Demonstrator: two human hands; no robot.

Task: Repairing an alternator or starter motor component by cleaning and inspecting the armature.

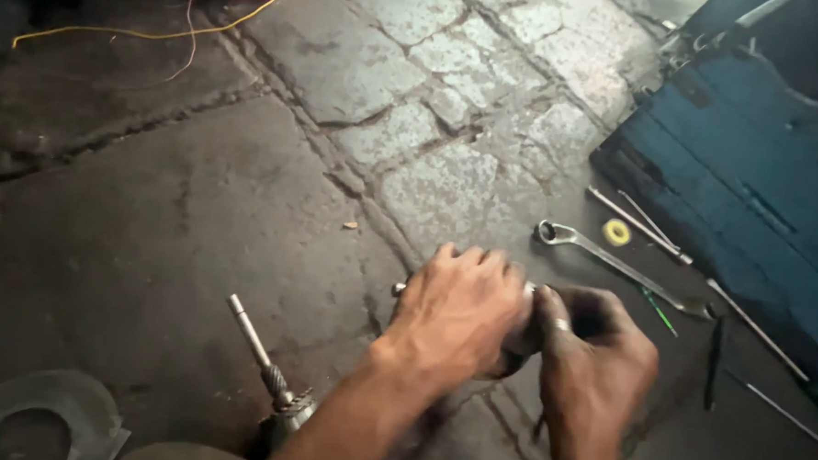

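Observation:
My left hand (456, 310) wraps over a small metal part (520, 338), most of which is hidden under the fingers. A short metal stub (398, 288) pokes out on the left side of that hand. My right hand (596, 372), with a ring on one finger, grips the same part from the right. Both hands meet just above the stone floor.
A geared metal shaft (269, 371) stands to the left. A ring spanner (610, 259), a yellow tape roll (617, 233), thin rods (644, 226) and a green-handled tool (658, 310) lie by a blue wooden box (751, 190). A grey metal disc (42, 416) sits at bottom left; yellow wire (142, 32) runs at the top.

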